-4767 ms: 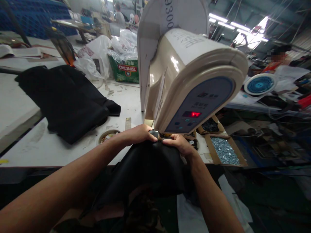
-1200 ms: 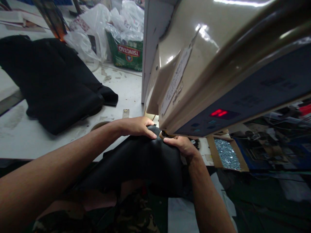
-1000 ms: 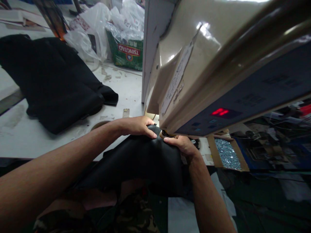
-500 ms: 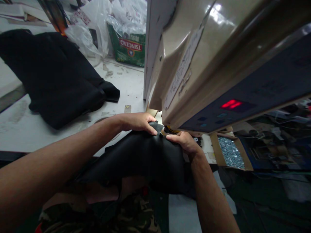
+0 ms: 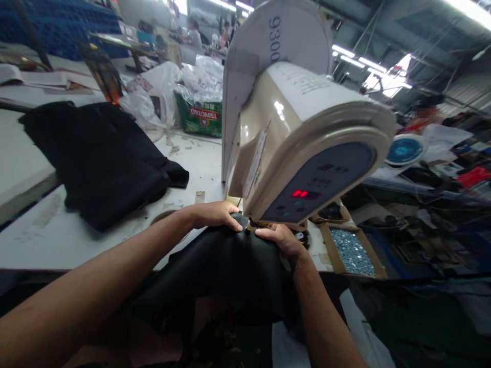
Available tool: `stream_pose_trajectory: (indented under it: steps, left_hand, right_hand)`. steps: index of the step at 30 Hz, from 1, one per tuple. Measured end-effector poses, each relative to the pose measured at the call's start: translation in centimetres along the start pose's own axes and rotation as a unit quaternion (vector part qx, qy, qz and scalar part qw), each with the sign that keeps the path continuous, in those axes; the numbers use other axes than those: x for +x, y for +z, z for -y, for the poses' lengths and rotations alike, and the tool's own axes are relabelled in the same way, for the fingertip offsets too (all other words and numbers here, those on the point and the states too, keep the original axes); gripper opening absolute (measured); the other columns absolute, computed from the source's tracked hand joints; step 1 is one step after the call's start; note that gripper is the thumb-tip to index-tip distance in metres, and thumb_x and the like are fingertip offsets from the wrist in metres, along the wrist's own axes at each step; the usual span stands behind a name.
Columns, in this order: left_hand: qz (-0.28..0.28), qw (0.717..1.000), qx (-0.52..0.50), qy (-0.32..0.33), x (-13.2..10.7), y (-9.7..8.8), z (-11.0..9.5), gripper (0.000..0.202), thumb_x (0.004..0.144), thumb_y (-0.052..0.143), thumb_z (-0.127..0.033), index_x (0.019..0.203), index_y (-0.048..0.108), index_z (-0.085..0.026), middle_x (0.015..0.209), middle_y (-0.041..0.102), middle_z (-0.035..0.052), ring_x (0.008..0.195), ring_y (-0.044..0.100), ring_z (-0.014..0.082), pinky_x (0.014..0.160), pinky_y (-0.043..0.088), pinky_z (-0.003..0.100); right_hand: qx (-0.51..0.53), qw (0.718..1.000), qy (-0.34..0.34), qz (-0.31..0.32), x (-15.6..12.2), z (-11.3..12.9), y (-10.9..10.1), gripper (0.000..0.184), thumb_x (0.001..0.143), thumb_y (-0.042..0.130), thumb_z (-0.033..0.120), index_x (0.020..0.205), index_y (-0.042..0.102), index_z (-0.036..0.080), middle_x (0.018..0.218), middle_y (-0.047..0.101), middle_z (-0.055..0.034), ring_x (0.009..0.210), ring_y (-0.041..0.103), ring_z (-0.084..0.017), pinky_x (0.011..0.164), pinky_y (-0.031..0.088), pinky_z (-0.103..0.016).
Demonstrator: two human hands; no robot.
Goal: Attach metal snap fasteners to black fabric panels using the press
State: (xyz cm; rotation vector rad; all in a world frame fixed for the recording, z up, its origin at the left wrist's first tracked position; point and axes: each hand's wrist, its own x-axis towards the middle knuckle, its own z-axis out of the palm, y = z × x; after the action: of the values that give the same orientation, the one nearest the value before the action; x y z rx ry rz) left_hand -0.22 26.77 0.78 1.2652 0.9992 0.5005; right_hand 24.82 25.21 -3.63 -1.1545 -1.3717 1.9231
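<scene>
A sheet of smooth black material (image 5: 215, 266), like leather, drapes from the table edge toward my lap. My left hand (image 5: 220, 214) grips its upper edge, thumb on top and fingers mostly hidden underneath. Close by on the other side, my right hand (image 5: 282, 237) pinches the same edge with its thumb laid flat on it. Between the two thumbs, the edge lies under the working head of a cream-coloured machine (image 5: 264, 153). The machine's panel (image 5: 318, 179) shows red lit digits. Its head hides the exact point of contact.
More black material (image 5: 99, 163) lies piled on the white table (image 5: 203, 158) at left. Behind it stand plastic bags (image 5: 157, 92) and a green Tsingtao box (image 5: 203, 115). A cardboard box of small shiny metal pieces (image 5: 353, 250) sits at right. People are in the background.
The head view has tipped upward, showing the machine's top and the workshop behind. Both hands keep their hold on the black material at the machine head.
</scene>
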Motion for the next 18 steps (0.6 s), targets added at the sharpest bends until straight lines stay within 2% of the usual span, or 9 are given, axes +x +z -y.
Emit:
stream_pose_trajectory:
  steps: [5,8,10,11,13,16,18]
  left_hand:
    - [0.037,0.995,0.004,-0.095,-2.0,1.4,-0.8,0.022,0.061,0.082,-0.031,0.077,0.072,-0.020,0.075,0.074,0.0012,0.072,0.067,0.0224,0.069,0.050,0.032]
    - [0.064,0.986,0.005,-0.155,-4.2,2.8,-0.5,0.024,0.064,0.083,-0.035,0.076,0.072,-0.018,0.071,0.072,0.0012,0.061,0.062,0.0174,0.058,0.045,0.027]
    - [0.046,0.980,-0.005,-0.193,-6.1,3.7,0.0,0.028,0.065,0.085,-0.039,0.076,0.071,-0.017,0.068,0.070,0.0004,0.056,0.059,0.0147,0.054,0.042,0.025]
    - [0.030,0.977,-0.015,-0.210,-7.0,4.1,0.2,0.031,0.065,0.087,-0.040,0.077,0.071,-0.017,0.066,0.069,-0.0003,0.054,0.058,0.0138,0.053,0.042,0.025]
    - [0.015,0.971,-0.043,-0.234,-8.8,4.9,0.4,0.034,0.065,0.089,-0.042,0.080,0.072,-0.017,0.066,0.069,-0.0008,0.053,0.058,0.0126,0.052,0.042,0.023]
    - [0.032,0.967,-0.083,-0.240,-11.0,5.9,0.5,0.033,0.067,0.089,-0.041,0.084,0.074,-0.016,0.073,0.073,0.0015,0.057,0.062,0.0128,0.055,0.045,0.023]
    - [0.048,0.967,-0.085,-0.236,-12.0,6.6,0.4,0.032,0.070,0.088,-0.041,0.085,0.076,-0.016,0.076,0.074,0.0027,0.059,0.063,0.0133,0.057,0.047,0.023]
  right_hand:
    - [0.033,0.999,0.006,-0.010,-1.6,-0.7,0.7,0.037,0.067,0.090,0.042,0.085,0.071,0.015,0.072,0.070,0.0012,0.058,0.059,-0.012,0.055,0.043,-0.021]
    - [0.047,0.999,-0.001,-0.014,-3.8,-1.4,2.1,0.038,0.067,0.091,0.040,0.086,0.069,0.016,0.072,0.067,0.0028,0.059,0.057,-0.011,0.054,0.042,-0.020]
    - [0.029,0.999,-0.010,-0.012,-5.8,-1.7,3.3,0.039,0.070,0.090,0.041,0.094,0.071,0.017,0.076,0.066,0.0027,0.061,0.057,-0.011,0.056,0.044,-0.021]
    - [0.007,0.999,-0.032,-0.024,-6.8,-1.8,4.0,0.040,0.072,0.089,0.042,0.099,0.072,0.018,0.080,0.066,0.0023,0.064,0.058,-0.012,0.059,0.046,-0.022]
    - [-0.058,0.988,-0.118,-0.079,-9.0,-1.8,5.4,0.044,0.074,0.089,0.041,0.109,0.073,0.021,0.093,0.067,-0.0001,0.079,0.063,-0.015,0.071,0.051,-0.026]
    - [-0.142,0.941,-0.268,-0.148,-12.1,-1.9,7.8,0.041,0.074,0.091,0.037,0.110,0.076,0.025,0.111,0.065,-0.0043,0.105,0.063,-0.021,0.094,0.052,-0.034]
    - [-0.163,0.920,-0.318,-0.161,-13.8,-2.2,9.6,0.034,0.077,0.090,0.037,0.106,0.078,0.025,0.111,0.066,-0.0055,0.107,0.064,-0.022,0.097,0.052,-0.036]
